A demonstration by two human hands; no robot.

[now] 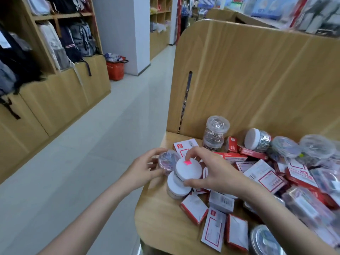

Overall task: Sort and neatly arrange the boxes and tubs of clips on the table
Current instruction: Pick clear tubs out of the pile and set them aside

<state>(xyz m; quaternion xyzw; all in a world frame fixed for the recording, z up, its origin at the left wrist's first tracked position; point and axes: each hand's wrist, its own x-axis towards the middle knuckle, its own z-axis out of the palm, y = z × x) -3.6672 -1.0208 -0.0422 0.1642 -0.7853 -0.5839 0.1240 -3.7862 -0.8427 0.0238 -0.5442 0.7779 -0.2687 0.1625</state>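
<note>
On the wooden table (158, 223) lies a jumble of red-and-white clip boxes (195, 208) and clear round tubs of clips (257, 139). My left hand (141, 172) grips a small clear tub (168, 160) at the table's left edge. My right hand (211, 172) grips a tub with a white lid and pink sticker (187, 170), tilted over another white-lidded tub (176, 188) that stands on the table. Two clear tubs (216, 133) stand stacked upright behind them.
A tall wooden panel (257, 74) backs the table. Boxes and tubs cover the table's right side. To the left runs a pale floor aisle (92, 153), with wooden shelves of backpacks (55, 43) and a red basket (115, 69) beyond.
</note>
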